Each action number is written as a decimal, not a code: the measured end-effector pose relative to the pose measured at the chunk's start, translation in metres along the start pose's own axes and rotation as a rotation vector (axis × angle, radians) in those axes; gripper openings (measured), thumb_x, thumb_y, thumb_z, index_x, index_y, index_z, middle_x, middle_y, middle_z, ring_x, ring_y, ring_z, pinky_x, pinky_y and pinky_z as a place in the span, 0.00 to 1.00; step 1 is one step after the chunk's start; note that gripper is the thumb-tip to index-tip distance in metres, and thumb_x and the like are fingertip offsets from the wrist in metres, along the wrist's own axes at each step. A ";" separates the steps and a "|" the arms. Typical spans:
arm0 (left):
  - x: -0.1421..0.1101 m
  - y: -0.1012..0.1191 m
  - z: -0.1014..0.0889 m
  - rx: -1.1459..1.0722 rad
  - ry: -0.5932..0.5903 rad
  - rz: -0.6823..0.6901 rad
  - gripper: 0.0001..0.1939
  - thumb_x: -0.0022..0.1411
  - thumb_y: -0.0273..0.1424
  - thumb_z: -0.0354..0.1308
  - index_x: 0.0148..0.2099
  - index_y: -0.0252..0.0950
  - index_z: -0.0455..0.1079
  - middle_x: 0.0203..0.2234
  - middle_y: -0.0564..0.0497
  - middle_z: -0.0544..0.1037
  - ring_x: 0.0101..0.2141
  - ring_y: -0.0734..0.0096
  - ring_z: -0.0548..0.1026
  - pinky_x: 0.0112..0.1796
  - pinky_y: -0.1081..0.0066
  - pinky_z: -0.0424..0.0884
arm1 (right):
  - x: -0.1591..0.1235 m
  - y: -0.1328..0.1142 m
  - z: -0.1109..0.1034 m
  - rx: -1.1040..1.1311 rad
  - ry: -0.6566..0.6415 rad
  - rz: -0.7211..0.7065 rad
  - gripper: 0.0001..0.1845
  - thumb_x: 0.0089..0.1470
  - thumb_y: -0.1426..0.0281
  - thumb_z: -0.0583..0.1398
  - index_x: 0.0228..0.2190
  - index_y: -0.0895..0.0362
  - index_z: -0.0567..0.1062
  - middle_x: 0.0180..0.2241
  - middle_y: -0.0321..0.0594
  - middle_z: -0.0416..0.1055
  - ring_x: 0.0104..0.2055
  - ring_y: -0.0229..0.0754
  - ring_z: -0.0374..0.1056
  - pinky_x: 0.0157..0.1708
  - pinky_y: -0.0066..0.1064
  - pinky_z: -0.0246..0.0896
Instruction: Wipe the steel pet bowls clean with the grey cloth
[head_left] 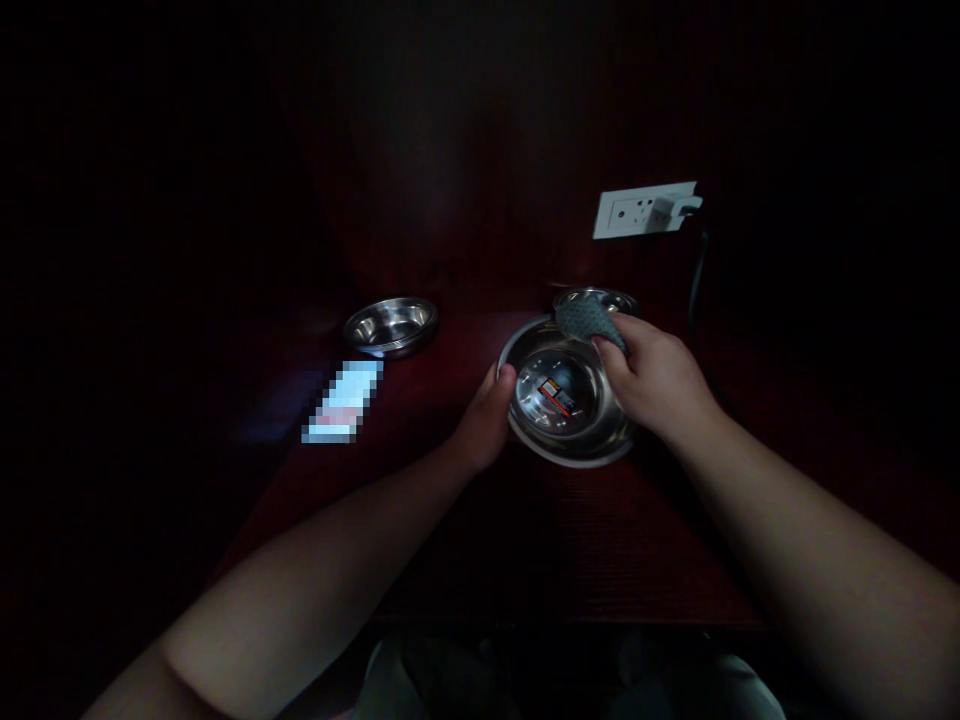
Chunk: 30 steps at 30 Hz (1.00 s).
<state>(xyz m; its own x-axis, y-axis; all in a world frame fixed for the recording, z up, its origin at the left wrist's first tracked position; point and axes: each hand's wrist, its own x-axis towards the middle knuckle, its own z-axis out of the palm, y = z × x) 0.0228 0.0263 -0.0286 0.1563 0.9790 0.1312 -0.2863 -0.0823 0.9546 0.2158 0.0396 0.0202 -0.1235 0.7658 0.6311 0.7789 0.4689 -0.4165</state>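
Observation:
A shiny metal bowl (564,440) with a dark sticker (555,394) on its inside bottom is tilted toward me above the table. My left hand (489,415) grips its left rim, thumb over the edge and the other fingers hidden beneath. In my right hand (654,370) is a grey-green textured cloth (589,322), pinched between thumb and fingers. The cloth lies over the bowl's far right rim. Just behind it stands another metal bowl (619,300), partly covered by the cloth and my hand.
At the left sits a further metal bowl (394,325), beside a lit, blurred-out phone screen (343,402). On the back panel is a white wall socket (645,210) with a plug in it and a dark cable (697,280) hanging down. The dark red table (420,530) ends near my legs; the surroundings are very dark.

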 end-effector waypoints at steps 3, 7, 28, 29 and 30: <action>-0.002 0.001 0.001 0.014 -0.016 -0.007 0.23 0.67 0.48 0.48 0.55 0.40 0.69 0.51 0.45 0.76 0.56 0.53 0.70 0.58 0.55 0.61 | 0.000 -0.001 0.000 0.017 0.006 -0.010 0.18 0.59 0.68 0.53 0.47 0.56 0.76 0.48 0.47 0.76 0.51 0.55 0.72 0.51 0.49 0.67; -0.004 0.004 0.002 0.038 -0.038 -0.006 0.24 0.67 0.48 0.48 0.56 0.39 0.69 0.51 0.44 0.77 0.56 0.52 0.70 0.59 0.55 0.60 | 0.000 -0.001 0.001 0.037 0.001 -0.036 0.19 0.59 0.69 0.53 0.48 0.56 0.76 0.49 0.46 0.76 0.52 0.54 0.71 0.53 0.48 0.66; -0.005 0.004 0.004 0.010 -0.116 -0.006 0.24 0.66 0.47 0.50 0.57 0.39 0.69 0.53 0.43 0.76 0.58 0.50 0.68 0.61 0.54 0.57 | -0.005 -0.006 0.007 0.024 -0.072 -0.169 0.22 0.58 0.71 0.55 0.54 0.58 0.73 0.59 0.48 0.68 0.62 0.51 0.62 0.63 0.50 0.55; -0.005 0.004 0.003 0.001 -0.122 -0.008 0.24 0.66 0.47 0.51 0.57 0.38 0.69 0.53 0.43 0.75 0.58 0.50 0.68 0.61 0.54 0.57 | -0.005 -0.007 0.007 0.022 -0.074 -0.172 0.22 0.58 0.71 0.55 0.54 0.58 0.73 0.59 0.48 0.68 0.62 0.51 0.61 0.63 0.51 0.54; -0.005 0.004 0.003 -0.008 -0.127 -0.009 0.24 0.66 0.46 0.51 0.58 0.38 0.69 0.53 0.43 0.75 0.58 0.50 0.68 0.61 0.54 0.57 | -0.006 -0.008 0.007 0.023 -0.076 -0.176 0.23 0.58 0.71 0.55 0.54 0.58 0.72 0.59 0.48 0.67 0.63 0.52 0.61 0.64 0.52 0.53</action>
<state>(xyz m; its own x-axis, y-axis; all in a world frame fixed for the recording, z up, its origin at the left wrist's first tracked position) 0.0242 0.0207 -0.0244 0.2773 0.9481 0.1558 -0.2922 -0.0713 0.9537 0.2061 0.0349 0.0152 -0.3036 0.7019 0.6444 0.7271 0.6077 -0.3195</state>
